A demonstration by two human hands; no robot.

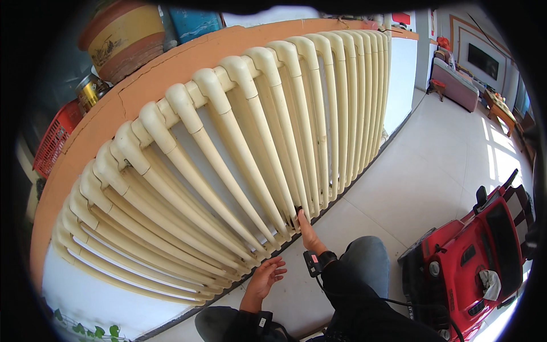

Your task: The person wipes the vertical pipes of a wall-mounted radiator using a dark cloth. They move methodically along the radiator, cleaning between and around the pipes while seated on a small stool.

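A long cream column radiator (239,124) runs along the wall before me. My right hand (308,233) is at the foot of its columns, right of the middle, with the fingers reaching to a gap between two tubes. Something small and dark (298,210) shows at those fingertips; what it is, and whether I grip it, cannot be told. My left hand (266,278) hovers near the radiator's lower edge, palm turned up and fingers apart, holding nothing. Both wrists carry small black devices over dark sleeves.
An orange sill (141,81) with cracks bears a clay flowerpot (124,40), a golden can (88,92) and a red plastic basket (58,139). On the tiled floor at right stands a red toy car (466,260) with a pale cloth (490,284). Vine leaves (100,331) show at lower left.
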